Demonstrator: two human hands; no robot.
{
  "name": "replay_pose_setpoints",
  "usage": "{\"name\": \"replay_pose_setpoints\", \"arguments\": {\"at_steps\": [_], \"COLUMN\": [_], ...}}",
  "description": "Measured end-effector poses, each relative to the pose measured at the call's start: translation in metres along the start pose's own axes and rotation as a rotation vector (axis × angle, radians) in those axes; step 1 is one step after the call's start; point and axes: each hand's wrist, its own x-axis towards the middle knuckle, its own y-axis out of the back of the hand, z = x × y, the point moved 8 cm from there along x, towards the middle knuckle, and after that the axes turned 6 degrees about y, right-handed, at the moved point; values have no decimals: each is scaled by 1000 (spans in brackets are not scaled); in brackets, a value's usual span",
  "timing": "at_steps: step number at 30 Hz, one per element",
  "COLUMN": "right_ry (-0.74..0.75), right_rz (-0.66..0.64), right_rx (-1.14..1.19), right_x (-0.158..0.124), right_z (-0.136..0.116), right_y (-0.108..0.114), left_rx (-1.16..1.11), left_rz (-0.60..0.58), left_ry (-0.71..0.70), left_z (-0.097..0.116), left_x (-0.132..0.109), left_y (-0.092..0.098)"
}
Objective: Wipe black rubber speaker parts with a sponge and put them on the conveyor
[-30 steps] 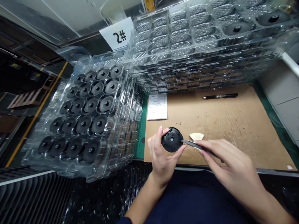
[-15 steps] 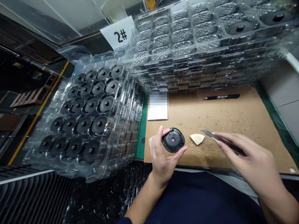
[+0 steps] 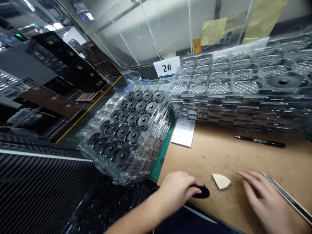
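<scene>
My left hand (image 3: 176,187) is curled over a black round disc (image 3: 202,192), its fingers closed on the part and its palm turned down. Only a dark sliver of the disc shows past the fingertips, so I can't read its face or hub from here. It sits at the near edge of the brown cardboard sheet (image 3: 243,162), and from this low angle its outline looks like a flattened oval running roughly left to right. I can't tell whether it is touching the cardboard or held just above it.

My right hand (image 3: 263,198) is blurred, with its fingers (image 3: 248,182) loosely extended and pointing up and left across the cardboard, toward a cream fan-shaped wedge (image 3: 221,181). They are near the wedge but not touching it. A slim craft knife (image 3: 285,198) runs along the outer side of that hand, its long axis slanting from lower right to upper left, with the pointed end aimed away from me. I can't tell from this feed whether the hand has hold of it.

Beyond them, a black pen (image 3: 259,141) lies on the cardboard with its tip to the left, and a white paper slip (image 3: 183,131) lies at the far left corner. Clear plastic trays (image 3: 129,130) stacked with black discs stand to the left, beside a green mat (image 3: 162,162), below a "2#" sign (image 3: 166,67).
</scene>
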Motion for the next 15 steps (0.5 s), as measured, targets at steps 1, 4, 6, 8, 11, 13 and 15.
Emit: {"name": "replay_pose_setpoints", "arguments": {"at_steps": [1, 4, 6, 8, 11, 13, 15], "right_ry": [39, 83, 107, 149, 211, 240, 264], "right_rz": [-65, -97, -72, -49, -42, -36, -27], "right_rx": [47, 57, 42, 39, 29, 10, -11], "right_x": [2, 6, 8, 8, 7, 6, 6], "right_z": [-7, -12, -8, -6, -5, -5, -5], "right_y": [-13, -35, -40, -41, -43, -45, -47], "left_rx": [46, 194, 226, 312, 508, 530, 527], "left_rz": [-4, 17, 130, 327, 629, 708, 727], "left_ry": [-1, 5, 22, 26, 130, 185, 261], "left_z": [3, 11, 11, 7, -13, -29, -44], "left_x": [-6, -14, -6, 16, 67, 112, 155], "left_y": [13, 71, 126, 189, 273, 309, 328]}}
